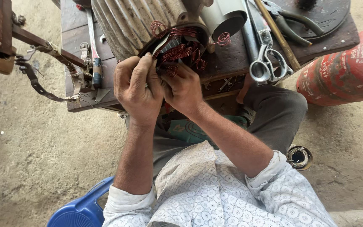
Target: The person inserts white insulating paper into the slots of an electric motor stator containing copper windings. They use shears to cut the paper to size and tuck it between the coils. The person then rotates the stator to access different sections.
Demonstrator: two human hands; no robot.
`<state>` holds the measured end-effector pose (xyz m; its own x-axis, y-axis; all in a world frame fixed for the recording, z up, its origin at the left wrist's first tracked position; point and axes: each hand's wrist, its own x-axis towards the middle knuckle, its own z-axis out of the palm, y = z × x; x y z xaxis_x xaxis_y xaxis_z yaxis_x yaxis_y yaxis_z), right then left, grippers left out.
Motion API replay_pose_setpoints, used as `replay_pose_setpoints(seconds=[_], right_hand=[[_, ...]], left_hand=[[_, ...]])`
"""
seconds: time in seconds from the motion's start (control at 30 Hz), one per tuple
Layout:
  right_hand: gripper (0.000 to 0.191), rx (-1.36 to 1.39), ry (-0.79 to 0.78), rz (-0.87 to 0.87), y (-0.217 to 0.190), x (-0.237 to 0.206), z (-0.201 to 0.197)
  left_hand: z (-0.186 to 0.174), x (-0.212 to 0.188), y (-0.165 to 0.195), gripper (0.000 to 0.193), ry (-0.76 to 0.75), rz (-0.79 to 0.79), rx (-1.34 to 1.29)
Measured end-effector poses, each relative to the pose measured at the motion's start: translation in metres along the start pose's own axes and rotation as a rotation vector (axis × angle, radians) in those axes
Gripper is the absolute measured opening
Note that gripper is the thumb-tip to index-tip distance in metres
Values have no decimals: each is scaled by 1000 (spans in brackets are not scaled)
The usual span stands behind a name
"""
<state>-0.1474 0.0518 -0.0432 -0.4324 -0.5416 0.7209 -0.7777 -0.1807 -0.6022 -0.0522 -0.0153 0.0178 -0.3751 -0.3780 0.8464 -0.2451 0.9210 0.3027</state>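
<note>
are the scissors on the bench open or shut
Shut: the scissors lie flat on the workbench with both handle loops side by side and touching, blades together.

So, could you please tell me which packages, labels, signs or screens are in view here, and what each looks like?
Red gas cylinder: lying on the ground at the right, beside the workbench; pale printed lettering on its rounded side.
No packages, signs or screens show.

You get soft, even daylight, faint shadows beneath the counter (85,101), no glare, sharp focus, and slight wide-angle bending at the edges.
</note>
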Motion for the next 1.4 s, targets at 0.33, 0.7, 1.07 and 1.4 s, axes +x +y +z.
replay_pose_setpoints(seconds=[0.33,0.7,1.07,1.4], right_hand=[[15,16,-5,0,14,-34,-34],[18,166,-34,85,-2,-84,-67],[28,-13,-50,-69,1,-124,-97],[16,275,18,183,5,-93,-83]], left_hand=[[9,-16,21,6,-25,97,-23],[-41,-45,59,14,-202,97,-127],[-42,-94,101,14,-154,155,-11],[-33,-49,74,18,-187,185,111]])
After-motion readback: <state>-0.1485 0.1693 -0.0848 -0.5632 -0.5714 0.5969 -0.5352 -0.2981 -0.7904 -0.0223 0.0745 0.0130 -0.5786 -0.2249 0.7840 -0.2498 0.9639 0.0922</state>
